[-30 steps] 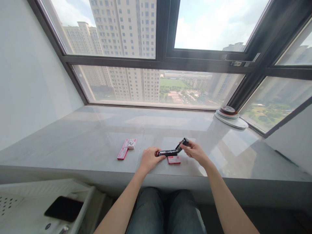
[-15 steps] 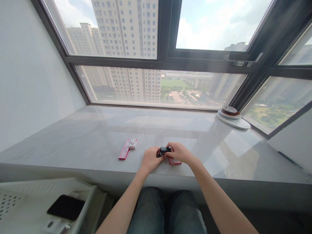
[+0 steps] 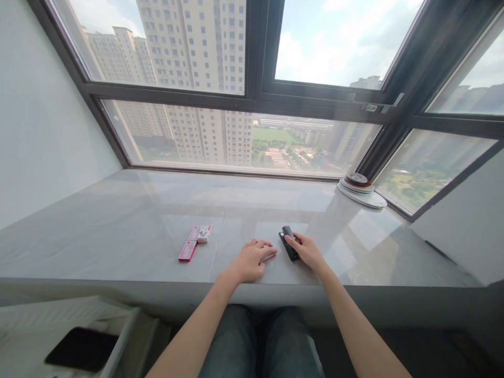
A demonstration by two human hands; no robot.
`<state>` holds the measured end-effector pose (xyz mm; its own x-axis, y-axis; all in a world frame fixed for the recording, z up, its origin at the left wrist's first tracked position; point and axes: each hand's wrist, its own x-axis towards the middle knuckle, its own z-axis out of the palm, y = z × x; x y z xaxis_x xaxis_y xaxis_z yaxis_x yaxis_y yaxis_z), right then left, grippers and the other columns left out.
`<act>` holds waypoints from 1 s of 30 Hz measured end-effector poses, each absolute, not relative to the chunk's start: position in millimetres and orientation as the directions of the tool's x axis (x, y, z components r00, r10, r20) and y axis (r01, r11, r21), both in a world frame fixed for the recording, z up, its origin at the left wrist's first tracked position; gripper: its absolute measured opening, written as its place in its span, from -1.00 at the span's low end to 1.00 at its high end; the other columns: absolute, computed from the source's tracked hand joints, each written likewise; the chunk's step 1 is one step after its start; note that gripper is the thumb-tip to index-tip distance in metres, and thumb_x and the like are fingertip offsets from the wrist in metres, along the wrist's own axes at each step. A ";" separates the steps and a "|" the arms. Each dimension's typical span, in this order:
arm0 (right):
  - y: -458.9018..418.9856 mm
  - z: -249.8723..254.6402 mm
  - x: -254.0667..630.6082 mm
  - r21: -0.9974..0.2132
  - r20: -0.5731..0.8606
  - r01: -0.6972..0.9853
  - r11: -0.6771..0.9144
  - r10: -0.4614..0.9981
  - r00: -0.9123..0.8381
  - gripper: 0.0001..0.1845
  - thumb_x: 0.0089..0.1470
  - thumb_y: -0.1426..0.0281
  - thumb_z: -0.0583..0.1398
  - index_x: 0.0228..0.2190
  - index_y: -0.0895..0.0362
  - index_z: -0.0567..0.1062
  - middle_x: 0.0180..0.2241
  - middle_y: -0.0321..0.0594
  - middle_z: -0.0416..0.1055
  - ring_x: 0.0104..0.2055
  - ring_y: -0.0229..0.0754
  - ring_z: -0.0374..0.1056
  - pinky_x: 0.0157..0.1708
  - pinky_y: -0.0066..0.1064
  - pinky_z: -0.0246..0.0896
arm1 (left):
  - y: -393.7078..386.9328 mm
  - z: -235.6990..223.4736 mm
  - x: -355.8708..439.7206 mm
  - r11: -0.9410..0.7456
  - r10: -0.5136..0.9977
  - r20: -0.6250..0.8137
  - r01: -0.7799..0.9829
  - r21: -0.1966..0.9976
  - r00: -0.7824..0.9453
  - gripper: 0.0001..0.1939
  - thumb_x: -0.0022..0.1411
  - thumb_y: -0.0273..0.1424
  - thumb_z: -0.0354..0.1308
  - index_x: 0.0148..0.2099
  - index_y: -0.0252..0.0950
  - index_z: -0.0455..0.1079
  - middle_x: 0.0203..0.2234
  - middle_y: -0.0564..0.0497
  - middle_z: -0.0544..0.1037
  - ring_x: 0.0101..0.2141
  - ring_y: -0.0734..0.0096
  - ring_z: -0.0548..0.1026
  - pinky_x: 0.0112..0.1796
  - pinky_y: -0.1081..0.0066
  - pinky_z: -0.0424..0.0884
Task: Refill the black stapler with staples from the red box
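Observation:
A closed black stapler (image 3: 289, 242) lies on the grey stone sill (image 3: 118, 231). My right hand (image 3: 307, 251) grips its near end with thumb and fingers. My left hand (image 3: 251, 260) rests palm down just to the left, its fingers stretched out over a small red box (image 3: 271, 256) of which only an edge shows. The two hands are a few centimetres apart.
Two more small red boxes (image 3: 188, 250) (image 3: 200, 233) lie to the left on the sill. A stack of plates (image 3: 360, 186) stands in the far right corner by the window. A black phone (image 3: 79, 346) lies on a white tray at the lower left. My knees are below the sill edge.
The stapler, open one second ago, has been closed and laid down on the sill further right. My left hand has let go of it and moved onto the red box.

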<state>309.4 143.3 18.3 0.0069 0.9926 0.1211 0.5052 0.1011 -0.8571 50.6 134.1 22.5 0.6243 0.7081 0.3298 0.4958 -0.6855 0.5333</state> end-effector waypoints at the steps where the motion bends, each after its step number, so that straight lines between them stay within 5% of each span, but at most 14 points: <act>1: 136.0 17.6 310.3 -0.878 0.104 0.469 0.090 0.995 0.003 -0.35 0.18 -0.16 0.10 -0.19 0.16 0.58 -0.54 -0.33 0.26 -0.48 -0.22 0.16 -0.49 -0.45 0.01 | 136.6 21.2 39.8 -0.642 0.754 0.317 0.548 0.536 0.575 -0.30 0.03 -0.56 0.15 0.21 0.08 0.41 0.12 0.03 0.45 0.09 0.12 0.34 0.12 0.19 0.24; 7: 110.7 16.6 273.9 -0.936 0.067 0.344 0.072 0.997 -0.026 -0.33 0.19 -0.19 0.08 -0.19 0.15 0.58 -0.53 -0.30 0.30 -0.47 -0.19 0.20 -0.49 -0.45 0.06 | 130.5 16.1 9.9 -0.509 0.860 0.270 0.683 0.524 0.434 -0.21 0.06 -0.21 0.31 0.35 0.02 0.25 0.10 0.00 0.47 0.08 0.05 0.35 0.10 0.17 0.25; 13: 115.4 17.4 230.1 -0.940 0.122 0.314 0.129 0.992 -0.042 -0.35 0.16 -0.18 0.12 -0.25 0.15 0.59 -0.51 -0.28 0.35 -0.44 -0.16 0.23 -0.46 -0.43 0.10 | 124.0 13.9 24.3 -0.490 0.869 0.266 0.652 0.578 0.417 -0.18 0.03 -0.28 0.34 0.35 0.02 0.22 0.09 0.07 0.51 0.06 0.11 0.39 0.08 0.21 0.27; 18: 113.6 21.1 229.8 -0.936 0.127 0.336 0.104 0.991 0.046 -0.34 0.17 -0.14 0.12 -0.05 0.16 0.56 -0.55 -0.30 0.32 -0.47 -0.16 0.23 -0.48 -0.41 0.11 | 123.0 16.0 25.6 -0.500 0.863 0.300 0.607 0.618 0.405 -0.17 0.02 -0.26 0.38 0.34 -0.04 0.25 0.11 0.01 0.50 0.07 0.08 0.39 0.09 0.19 0.29; 22: 108.1 20.9 250.9 -0.932 0.145 0.355 0.068 0.970 0.196 -0.32 0.23 -0.08 0.07 0.07 0.20 0.50 -0.56 -0.31 0.30 -0.52 -0.17 0.20 -0.50 -0.40 0.10 | 113.0 21.9 6.7 -0.478 0.873 0.425 0.596 0.645 0.241 -0.45 0.26 -0.18 0.22 0.26 -0.11 0.32 0.11 -0.06 0.46 0.05 0.15 0.40 0.07 0.19 0.33; 25: 105.4 17.3 269.9 -0.921 0.174 0.384 0.064 0.950 0.259 -0.35 0.23 -0.03 0.07 0.05 0.21 0.50 -0.57 -0.32 0.29 -0.53 -0.17 0.19 -0.52 -0.39 0.07 | 108.0 20.9 -38.7 -0.217 0.843 0.515 0.777 0.590 -0.155 -0.64 0.33 -0.18 0.11 0.11 -0.17 0.39 0.01 -0.10 0.47 0.03 0.08 0.38 0.09 0.10 0.28; 27: 105.5 13.8 276.9 -0.914 0.176 0.402 0.060 0.950 0.259 -0.36 0.23 -0.03 0.06 0.04 0.21 0.51 -0.58 -0.32 0.29 -0.54 -0.16 0.20 -0.52 -0.39 0.06 | 107.5 16.4 -77.0 0.100 0.749 0.512 0.835 0.542 -0.422 -0.54 0.28 -0.11 0.14 0.13 -0.22 0.36 0.03 -0.17 0.43 0.07 -0.09 0.33 0.07 -0.01 0.25; 30: 107.6 8.1 275.2 -0.886 0.170 0.462 0.048 0.959 0.227 -0.37 0.26 -0.04 0.02 0.02 0.19 0.51 -0.57 -0.31 0.32 -0.52 -0.14 0.24 -0.48 -0.38 0.07 | 107.4 7.6 -121.2 0.245 0.813 0.392 0.863 0.442 -0.432 -0.41 0.25 -0.05 0.14 0.24 -0.21 0.29 -0.03 -0.18 0.47 -0.01 -0.11 0.39 -0.03 0.05 0.31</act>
<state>275.2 107.6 8.1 0.2270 0.9589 0.1701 0.4619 0.0477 -0.8856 -121.2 107.4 7.6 -0.4317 0.8125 0.3916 0.8628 0.2454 0.4420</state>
